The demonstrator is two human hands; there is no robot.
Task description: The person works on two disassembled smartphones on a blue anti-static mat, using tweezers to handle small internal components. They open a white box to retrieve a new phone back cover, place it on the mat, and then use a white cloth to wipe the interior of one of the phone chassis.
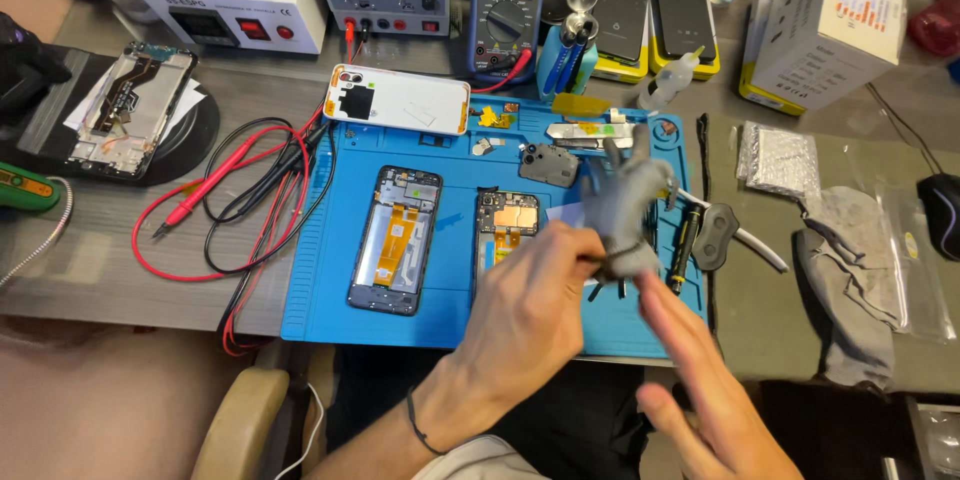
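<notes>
Right hand (pixel 700 390) nearest the lens, blurred, fingers spread, holding nothing, just below the glove's cuff. Then the big blue silicone repair mat (pixel 330 280) under it all. Left hand (pixel 535 310) over the mat, thumb and fingers pinched shut on the cuff of a thin grey work glove (pixel 625 205). Glove stands above the pinch, long axis running up and away, fingers pointing off toward the bench back. Underneath, opened black phone frame (pixel 396 238) with orange flex, well left of the glove.
</notes>
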